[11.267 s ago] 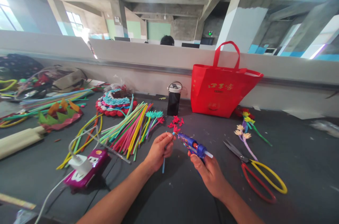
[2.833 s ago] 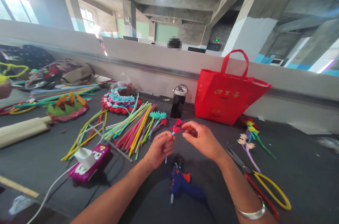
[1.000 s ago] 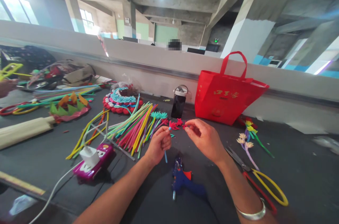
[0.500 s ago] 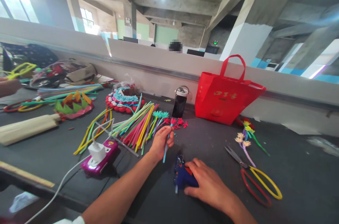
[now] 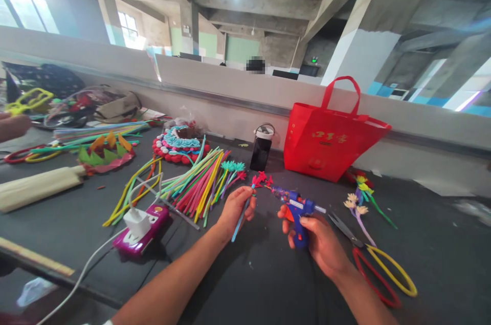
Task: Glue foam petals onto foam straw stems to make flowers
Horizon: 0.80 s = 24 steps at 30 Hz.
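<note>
Between the fingers of my left hand (image 5: 236,208) is a light blue pipe cleaner (image 5: 238,225) with a small red flower at its upper end. My right hand (image 5: 312,233) is wrapped round the handle of a blue hot glue gun (image 5: 297,207), raised above the table. Its nozzle points left towards the red flower, a short gap apart. Just beyond the nozzle lie several loose red flower pieces (image 5: 262,177). Teal pipe-cleaner flowers (image 5: 232,166) rest behind my left hand, at the end of a spread of coloured pipe cleaners (image 5: 199,187).
Scissors (image 5: 356,240) with red and yellow handles lie right of my right hand, near finished flowers (image 5: 355,203). A red bag (image 5: 333,143) and a dark bottle (image 5: 261,151) stand behind. Left are a purple power strip (image 5: 143,230) with a white cable and another person's hand (image 5: 13,126).
My right hand has gripped the glue gun and lifted it from the table, turning its nozzle leftward. My left hand still holds the pipe cleaner, now tilted slightly more.
</note>
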Each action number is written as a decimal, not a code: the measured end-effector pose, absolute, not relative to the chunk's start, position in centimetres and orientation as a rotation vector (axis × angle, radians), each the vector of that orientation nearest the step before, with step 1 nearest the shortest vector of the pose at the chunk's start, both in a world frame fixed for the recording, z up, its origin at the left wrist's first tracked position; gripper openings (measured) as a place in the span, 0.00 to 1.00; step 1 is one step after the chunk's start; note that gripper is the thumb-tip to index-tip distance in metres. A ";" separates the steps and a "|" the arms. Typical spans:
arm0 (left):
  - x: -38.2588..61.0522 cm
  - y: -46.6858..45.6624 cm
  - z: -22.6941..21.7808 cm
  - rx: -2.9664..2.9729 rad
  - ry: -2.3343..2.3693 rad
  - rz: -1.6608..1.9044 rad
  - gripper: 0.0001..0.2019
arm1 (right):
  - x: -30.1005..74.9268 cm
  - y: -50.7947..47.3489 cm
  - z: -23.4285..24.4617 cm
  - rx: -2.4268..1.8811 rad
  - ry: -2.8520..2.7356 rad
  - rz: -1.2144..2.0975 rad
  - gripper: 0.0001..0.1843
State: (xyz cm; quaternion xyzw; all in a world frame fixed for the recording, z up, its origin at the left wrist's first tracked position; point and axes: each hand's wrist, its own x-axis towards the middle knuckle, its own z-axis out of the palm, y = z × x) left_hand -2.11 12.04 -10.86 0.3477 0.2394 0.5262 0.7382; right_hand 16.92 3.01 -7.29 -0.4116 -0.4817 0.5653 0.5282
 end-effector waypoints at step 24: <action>-1.3 11.3 -10.9 0.953 0.725 1.149 0.14 | 15.9 3.9 -12.1 -1.294 -1.651 0.513 0.23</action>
